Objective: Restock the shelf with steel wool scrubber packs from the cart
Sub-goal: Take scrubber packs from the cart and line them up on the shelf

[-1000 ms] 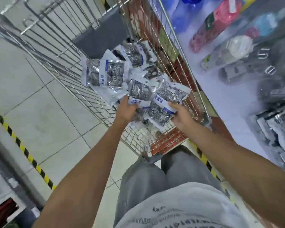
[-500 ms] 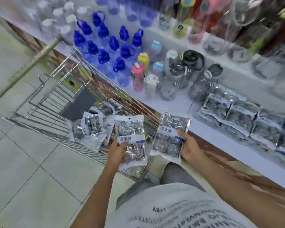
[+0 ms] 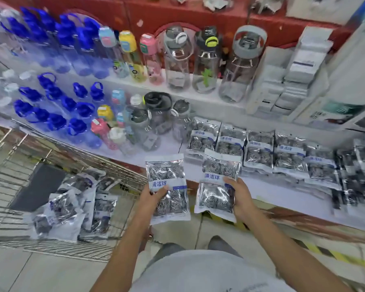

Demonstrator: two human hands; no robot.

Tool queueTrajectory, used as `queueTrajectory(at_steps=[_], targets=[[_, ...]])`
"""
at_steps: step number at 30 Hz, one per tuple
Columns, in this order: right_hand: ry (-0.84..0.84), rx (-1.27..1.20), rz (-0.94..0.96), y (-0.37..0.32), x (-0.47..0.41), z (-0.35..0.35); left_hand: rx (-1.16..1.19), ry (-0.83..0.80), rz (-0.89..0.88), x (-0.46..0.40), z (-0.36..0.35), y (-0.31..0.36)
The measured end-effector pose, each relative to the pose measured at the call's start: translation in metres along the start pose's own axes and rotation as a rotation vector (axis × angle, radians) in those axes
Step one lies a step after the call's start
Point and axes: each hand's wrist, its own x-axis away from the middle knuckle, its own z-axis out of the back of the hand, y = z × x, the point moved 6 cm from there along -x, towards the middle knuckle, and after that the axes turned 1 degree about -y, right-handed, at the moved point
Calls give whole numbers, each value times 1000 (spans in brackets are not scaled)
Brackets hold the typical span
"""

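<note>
Left hand grips one clear silver-and-white steel wool scrubber pack; right hand grips a second pack, both over the floor, short of the white shelf at 12 o'clock. Risk: slick film slipping from one-sided grips. Further risk: shelved pack row at 1 o'clock overlaps, so careless placement may topple it.

"清洁球" on both held packs

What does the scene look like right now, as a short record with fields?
left hand: holds one scrubber pack
right hand: holds a second pack
shelf: a row of packs lying flat, bottles behind
cart: to the left, loose packs inside
</note>
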Motion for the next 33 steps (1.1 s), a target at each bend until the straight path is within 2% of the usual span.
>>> queueTrajectory(at_steps=[2, 9, 21, 33], targets=[[-9, 48, 9, -11, -5, 22, 5, -27, 7, -4, -30, 8], [28, -29, -29, -33, -34, 64, -16, -110, 54, -35, -93, 21], [141, -82, -65, -105, -109, 38, -101, -217, 44, -167, -142, 89], [213, 88, -116, -135, -192, 24, -161, -230, 161, -262, -175, 110]])
